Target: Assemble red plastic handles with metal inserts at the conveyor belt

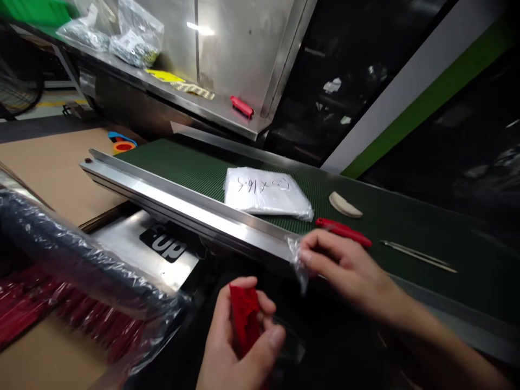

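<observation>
My left hand (244,341) is closed around a red plastic part (245,317), low in front of the conveyor. Pinched between the thumb and fingers of my right hand (341,265) is a small piece of clear plastic film (299,262), at the conveyor's near metal edge. Just beyond that hand, a red handle-like piece (344,232) lies on the green belt (406,227). Left of it rests a white plastic-wrapped packet (266,195) with handwriting. Tweezers (420,255) lie to the right, and a beige half-round pad (344,205) is behind.
On a metal shelf (195,105) behind stand clear bags of small parts (136,40), and a red part (242,106) lies near its end. At lower left is a plastic-lined box holding red pieces (93,317). Blue and orange tape rolls (123,146) sit on cardboard (60,168).
</observation>
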Demonstrator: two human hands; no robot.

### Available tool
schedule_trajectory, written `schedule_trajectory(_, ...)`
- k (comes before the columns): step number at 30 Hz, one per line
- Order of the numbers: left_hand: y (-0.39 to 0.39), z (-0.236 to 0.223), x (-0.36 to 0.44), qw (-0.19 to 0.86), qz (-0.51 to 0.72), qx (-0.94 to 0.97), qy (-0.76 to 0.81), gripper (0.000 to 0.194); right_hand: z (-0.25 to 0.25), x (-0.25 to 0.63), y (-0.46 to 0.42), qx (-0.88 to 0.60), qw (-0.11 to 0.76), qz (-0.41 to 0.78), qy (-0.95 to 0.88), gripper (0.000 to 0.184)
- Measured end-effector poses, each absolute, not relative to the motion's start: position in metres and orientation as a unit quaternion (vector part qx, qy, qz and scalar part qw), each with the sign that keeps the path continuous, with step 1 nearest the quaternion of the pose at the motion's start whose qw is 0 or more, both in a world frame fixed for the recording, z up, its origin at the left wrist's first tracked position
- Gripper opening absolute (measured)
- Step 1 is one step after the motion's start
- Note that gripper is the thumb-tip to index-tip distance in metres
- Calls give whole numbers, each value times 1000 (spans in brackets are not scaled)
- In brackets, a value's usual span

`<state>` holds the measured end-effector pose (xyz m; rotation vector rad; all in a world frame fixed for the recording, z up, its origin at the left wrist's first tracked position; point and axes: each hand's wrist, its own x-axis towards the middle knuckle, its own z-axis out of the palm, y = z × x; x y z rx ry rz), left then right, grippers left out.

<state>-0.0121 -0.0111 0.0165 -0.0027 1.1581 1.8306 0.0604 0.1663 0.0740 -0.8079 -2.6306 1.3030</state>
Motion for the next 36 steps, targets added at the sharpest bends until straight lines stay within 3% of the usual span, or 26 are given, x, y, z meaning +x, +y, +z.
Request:
schedule_trajectory(4, -14, 17, -1, 473, 724, 14, 502, 51, 52, 90, 105, -273, 27, 519, -810, 19)
schedule_trajectory(8, -24, 3, 7, 508, 665, 24, 548, 37, 30, 111, 88, -325, -4, 552, -768, 25)
schedule_trajectory(13, -26, -2, 8, 508, 649, 51, 564, 37, 19, 121, 86, -351, -8, 564, -747, 31)
schedule_trajectory(17, -24, -4, 7, 599, 626, 2, 499, 45, 7, 124, 78, -320, 11, 628, -709, 27)
schedule_trajectory(20, -25, -10, 9, 623, 595, 15, 507, 44, -4, 131, 76, -342, 52, 575, -742, 30)
schedule_trajectory(22, -24, -17, 12, 581, 597, 54, 551, 40, -9, 137, 75, -364, 88, 526, -763, 27)
schedule_trajectory(25, -22, -26, 16, 489, 596, 138, 622, 33, -8, 143, 74, -338, 127, 475, -802, 5)
schedule_trajectory(26, -21, -29, 16, 462, 589, 171, 641, 33, -5, 144, 73, -313, 144, 449, -824, 16)
schedule_trajectory(29, -25, -37, 15, 396, 557, 301, 665, 51, 6, 145, 73, -251, 188, 360, -879, 33)
schedule_trajectory(33, -35, -46, 14, 341, 508, 449, 651, 72, 16, 144, 74, -193, 129, 402, -886, 10)
schedule_trajectory(36, -36, -52, 11, 336, 484, 443, 676, 78, 20, 154, 74, -224, 178, 438, -852, 7)
